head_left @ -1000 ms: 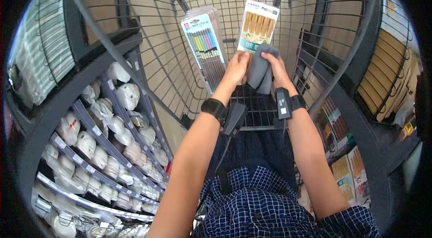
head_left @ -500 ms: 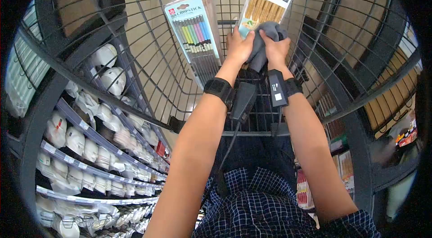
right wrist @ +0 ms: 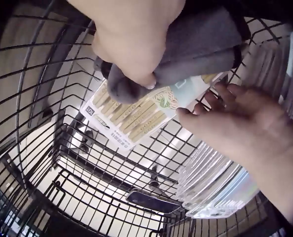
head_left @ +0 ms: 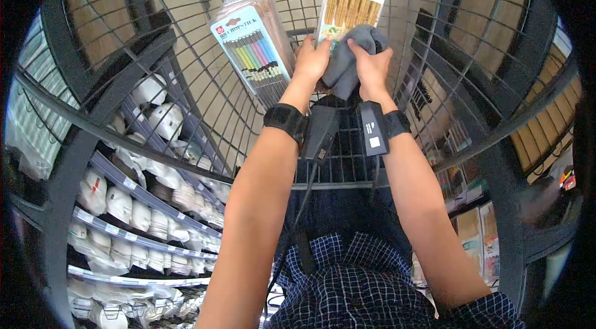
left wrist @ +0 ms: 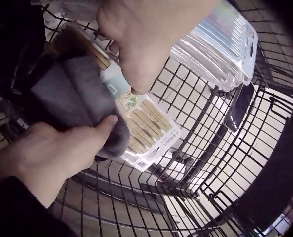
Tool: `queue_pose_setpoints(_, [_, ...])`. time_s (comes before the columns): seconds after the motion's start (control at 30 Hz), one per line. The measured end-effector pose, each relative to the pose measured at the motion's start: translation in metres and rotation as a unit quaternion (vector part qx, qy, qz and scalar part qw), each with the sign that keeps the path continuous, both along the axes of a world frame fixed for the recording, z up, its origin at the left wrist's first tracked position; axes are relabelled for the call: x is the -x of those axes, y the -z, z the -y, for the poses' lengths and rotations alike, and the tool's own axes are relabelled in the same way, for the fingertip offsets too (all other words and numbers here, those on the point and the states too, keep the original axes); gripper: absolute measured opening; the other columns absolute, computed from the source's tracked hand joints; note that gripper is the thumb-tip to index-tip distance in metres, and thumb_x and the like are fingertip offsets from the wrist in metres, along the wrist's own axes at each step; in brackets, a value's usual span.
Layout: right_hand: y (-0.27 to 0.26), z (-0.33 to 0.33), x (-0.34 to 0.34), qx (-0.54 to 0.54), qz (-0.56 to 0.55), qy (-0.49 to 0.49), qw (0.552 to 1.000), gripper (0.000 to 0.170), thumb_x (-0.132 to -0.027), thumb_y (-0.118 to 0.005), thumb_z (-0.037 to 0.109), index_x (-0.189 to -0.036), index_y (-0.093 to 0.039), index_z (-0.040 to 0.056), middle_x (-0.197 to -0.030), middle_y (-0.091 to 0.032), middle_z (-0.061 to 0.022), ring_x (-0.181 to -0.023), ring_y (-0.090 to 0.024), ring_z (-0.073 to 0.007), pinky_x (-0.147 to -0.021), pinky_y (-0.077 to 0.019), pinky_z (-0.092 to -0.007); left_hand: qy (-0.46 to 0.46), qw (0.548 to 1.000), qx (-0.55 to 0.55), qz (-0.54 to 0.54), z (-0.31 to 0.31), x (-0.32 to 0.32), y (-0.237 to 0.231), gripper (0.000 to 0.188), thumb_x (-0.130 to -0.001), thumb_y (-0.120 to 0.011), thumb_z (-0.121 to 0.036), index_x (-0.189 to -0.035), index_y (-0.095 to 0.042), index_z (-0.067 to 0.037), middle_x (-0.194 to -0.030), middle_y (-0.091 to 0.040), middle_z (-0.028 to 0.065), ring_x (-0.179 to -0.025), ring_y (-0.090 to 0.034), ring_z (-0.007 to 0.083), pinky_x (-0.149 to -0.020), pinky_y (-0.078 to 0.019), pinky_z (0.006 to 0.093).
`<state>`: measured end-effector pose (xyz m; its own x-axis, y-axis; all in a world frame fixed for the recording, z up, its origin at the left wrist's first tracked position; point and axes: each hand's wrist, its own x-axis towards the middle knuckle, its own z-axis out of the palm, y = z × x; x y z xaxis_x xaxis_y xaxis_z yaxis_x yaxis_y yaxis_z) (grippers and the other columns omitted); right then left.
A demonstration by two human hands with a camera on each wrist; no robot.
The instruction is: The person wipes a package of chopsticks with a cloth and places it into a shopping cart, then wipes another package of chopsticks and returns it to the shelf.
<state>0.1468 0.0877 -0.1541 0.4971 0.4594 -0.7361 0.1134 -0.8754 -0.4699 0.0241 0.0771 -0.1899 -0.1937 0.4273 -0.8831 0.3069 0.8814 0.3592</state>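
A pack of bamboo chopsticks [head_left: 351,9] with a white printed top card lies tilted in the wire shopping cart [head_left: 298,12]. My left hand [head_left: 312,60] pinches its left edge, thumb on the front. With the right hand [head_left: 372,71] I hold a bunched dark grey cloth [head_left: 343,74], thumb pressed on top; it covers the pack's lower part. In the right wrist view the cloth [right wrist: 200,42] lies folded across the chopsticks. Left of my left hand stands a stack of coloured chopstick packs [head_left: 253,49] in clear plastic.
A dark phone [right wrist: 151,201] lies at the far end of the cart. Shelves of white wrapped crockery [head_left: 139,214] run along the left side. More packaged goods [head_left: 475,236] line the right, and the cart's wire walls rise around both hands.
The cloth has shifted over the chopstick pack and looks more bunched. Both hands and the pack sit higher in the head view, which has itself moved; my left thumb now lies over the pack's front.
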Motion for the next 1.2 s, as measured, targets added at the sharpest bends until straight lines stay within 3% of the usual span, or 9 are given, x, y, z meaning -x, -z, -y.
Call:
queue_pose_setpoints(0.13, [-0.014, 0.003, 0.004, -0.009, -0.053, 0.054, 0.997, 0.069, -0.062, -0.075, 0.022, -0.111, -0.035, -0.0075, -0.109, -0.048, -0.0218, -0.101, -0.049, -0.029, -0.087, -0.038, -0.0341, 0.038, 0.998, 0.032, -0.03, -0.006, -0.005, -0.015, 0.068, -0.074, -0.052, -0.041, -0.125, -0.037, 0.001, -0.123, -0.038, 0.0299, -0.12, -0.033, 0.0394, -0.099, -0.0287, 0.039])
queue_pose_setpoints(0.3, [-0.014, 0.009, -0.004, -0.049, -0.082, 0.068, 0.993, 0.065, -0.063, -0.072, 0.021, -0.11, -0.037, -0.0054, -0.107, -0.049, -0.0201, -0.1, -0.05, -0.0278, -0.085, -0.0396, -0.0338, 0.045, 0.998, 0.048, -0.016, -0.011, -0.008, -0.025, 0.073, -0.071, -0.054, -0.045, -0.124, -0.037, 0.001, -0.13, -0.029, 0.0287, -0.119, -0.034, 0.0391, -0.097, -0.031, 0.0393])
queue_pose_setpoints(0.4, [-0.012, 0.015, -0.015, -0.1, -0.191, 0.127, 0.968, 0.062, -0.064, -0.072, 0.018, -0.109, -0.037, -0.0047, -0.105, -0.05, -0.0183, -0.096, -0.051, -0.0248, -0.082, -0.0415, -0.033, 0.107, 0.993, 0.029, -0.03, -0.013, -0.009, -0.029, 0.072, -0.07, -0.059, -0.041, -0.117, -0.041, 0.01, -0.115, -0.049, 0.026, -0.102, -0.053, 0.0294, -0.084, -0.0413, 0.0333])
queue_pose_setpoints(0.53, [-0.043, 0.017, -0.029, -0.117, -0.271, 0.13, 0.947, 0.056, -0.065, -0.07, 0.016, -0.109, -0.043, -0.0031, -0.102, -0.054, -0.0118, -0.091, -0.053, -0.0204, -0.079, -0.0429, -0.0307, 0.044, 0.994, -0.092, 0.05, -0.003, -0.017, -0.063, 0.058, -0.073, -0.058, -0.034, -0.109, -0.043, 0.009, -0.109, -0.049, 0.03, -0.107, -0.045, 0.0396, -0.09, -0.0363, 0.0397])
queue_pose_setpoints(0.57, [-0.052, 0.019, -0.026, -0.137, -0.253, 0.132, 0.949, 0.049, -0.066, -0.069, 0.015, -0.107, -0.046, -0.0016, -0.099, -0.055, -0.0104, -0.09, -0.054, -0.0194, -0.078, -0.043, -0.0299, 0.09, 0.984, -0.152, 0.004, 0.002, -0.02, -0.068, 0.047, -0.079, -0.057, -0.028, -0.107, -0.042, 0.007, -0.099, -0.056, 0.0214, -0.092, -0.055, 0.0251, -0.078, -0.0429, 0.0323])
queue_pose_setpoints(0.63, [-0.07, 0.016, -0.022, -0.183, -0.217, 0.134, 0.949, 0.037, -0.068, -0.068, 0.013, -0.101, -0.053, 0.0015, -0.094, -0.058, -0.0074, -0.086, -0.055, -0.0174, -0.077, -0.0431, -0.0283, 0.061, 0.979, -0.192, 0.034, -0.002, -0.02, -0.085, 0.046, -0.078, -0.057, -0.026, -0.107, -0.042, 0.007, -0.1, -0.055, 0.0213, -0.091, -0.055, 0.0253, -0.078, -0.0428, 0.0324])
queue_pose_setpoints(0.83, [-0.161, 0.019, -0.016, -0.252, -0.182, 0.051, 0.949, 0.04, -0.069, -0.068, 0.013, -0.104, -0.051, 0.0023, -0.097, -0.056, -0.0061, -0.089, -0.054, -0.0166, -0.078, -0.0422, -0.0275, -0.019, 0.953, -0.254, 0.165, 0.005, 0.001, -0.173, 0.049, -0.079, -0.06, -0.03, -0.109, -0.043, 0.005, -0.101, -0.056, 0.0152, -0.089, -0.054, 0.0178, -0.075, -0.0437, 0.0283])
queue_pose_setpoints(1.07, [-0.287, 0.063, 0.0, -0.339, -0.333, -0.082, 0.876, 0.052, -0.064, -0.071, 0.01, -0.11, -0.048, 0.0023, -0.1, -0.056, -0.0065, -0.09, -0.054, -0.0162, -0.081, -0.0426, -0.0284, 0.126, 0.933, -0.303, 0.149, 0.052, 0.071, -0.311, 0.064, -0.072, -0.067, -0.041, -0.11, -0.047, 0.007, -0.096, -0.058, 0.0158, -0.092, -0.055, 0.0202, -0.079, -0.0433, 0.0314])
queue_pose_setpoints(1.2, [-0.358, 0.103, 0.023, -0.383, -0.307, -0.203, 0.847, 0.064, -0.06, -0.076, 0.013, -0.116, -0.045, 0.0048, -0.104, -0.054, -0.0069, -0.098, -0.051, -0.0178, -0.087, -0.0404, -0.0301, 0.074, 0.912, -0.345, 0.209, 0.1, 0.109, -0.406, 0.058, -0.074, -0.065, -0.034, -0.115, -0.046, 0.004, -0.106, -0.056, 0.0116, -0.097, -0.052, 0.0197, -0.084, -0.0412, 0.0321])
